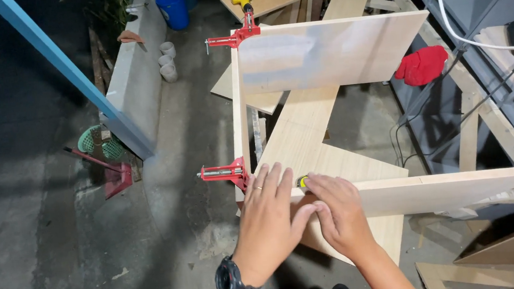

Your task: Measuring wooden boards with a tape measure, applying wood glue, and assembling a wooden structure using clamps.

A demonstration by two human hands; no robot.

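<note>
Concrete workshop floor, plywood frame under both hands.

Left hand lies flat and open on the near panel, steadying it; right hand, fingers curled, pinches a small yellow object. Just left, a red corner clamp squares the joint.

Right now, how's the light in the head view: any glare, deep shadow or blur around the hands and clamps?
Head view: a pale glare patch washes the upright far plywood panel; the floor at far left falls into near-black shadow; the left hand and right hand are evenly lit and sharp; the near red corner clamp is crisp; straight board edges bow slightly toward the frame edges.
</note>
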